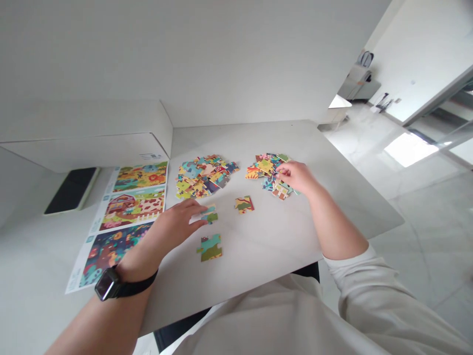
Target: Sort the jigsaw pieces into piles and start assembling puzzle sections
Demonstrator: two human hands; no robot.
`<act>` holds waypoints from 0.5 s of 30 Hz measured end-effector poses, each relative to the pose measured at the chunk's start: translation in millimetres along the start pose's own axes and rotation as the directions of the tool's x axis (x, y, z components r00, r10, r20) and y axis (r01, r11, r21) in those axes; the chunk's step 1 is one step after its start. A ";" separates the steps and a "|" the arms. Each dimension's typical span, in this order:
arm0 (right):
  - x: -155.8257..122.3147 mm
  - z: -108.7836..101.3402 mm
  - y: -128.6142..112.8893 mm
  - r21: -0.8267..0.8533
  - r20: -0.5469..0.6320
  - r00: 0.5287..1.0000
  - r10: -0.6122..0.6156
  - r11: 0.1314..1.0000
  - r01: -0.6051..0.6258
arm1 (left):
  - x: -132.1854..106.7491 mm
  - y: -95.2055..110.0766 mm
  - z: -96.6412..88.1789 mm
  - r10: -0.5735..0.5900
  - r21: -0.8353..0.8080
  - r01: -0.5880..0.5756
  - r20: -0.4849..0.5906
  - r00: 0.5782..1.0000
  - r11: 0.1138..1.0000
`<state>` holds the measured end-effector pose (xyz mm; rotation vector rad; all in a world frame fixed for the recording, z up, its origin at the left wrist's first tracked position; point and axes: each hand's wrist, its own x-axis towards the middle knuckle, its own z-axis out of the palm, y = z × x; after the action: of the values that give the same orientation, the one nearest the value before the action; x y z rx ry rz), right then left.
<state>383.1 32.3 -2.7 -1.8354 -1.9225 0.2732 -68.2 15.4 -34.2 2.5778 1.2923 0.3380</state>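
Observation:
My left hand (pixel 179 220), with a black watch on its wrist, has its thumb and fingertips at the left side of a blue-and-green puzzle piece (pixel 211 217) by the table. A similar puzzle piece (pixel 211 248) lies just below it, nearer me. To the right is a single brown-and-green puzzle piece (pixel 244 204). My right hand (pixel 296 176) reaches into the right pile of puzzle pieces (pixel 265 165), its thumb and fingers pinched on a piece mostly hidden by the fingertips. A bigger pile of puzzle pieces (pixel 201 175) sits left of that one.
A printed sheet with three colourful pictures (pixel 133 211) lies on the left, partly under my left forearm. Beyond it are a dark-screened phone (pixel 72 190) and a white box (pixel 84 148). A wall backs the white table (pixel 266 241), whose right edge drops to the floor.

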 end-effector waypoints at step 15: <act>-7.2 -9.7 14.0 -0.247 0.267 0.963 -0.026 0.964 0.095 | -0.6 15.1 -6.6 0.051 -0.075 -0.054 -0.036 0.998 0.996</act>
<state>400.0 24.7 -1.9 -1.9816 -2.2855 0.2671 -59.2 6.9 -23.3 2.5563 1.2006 0.4338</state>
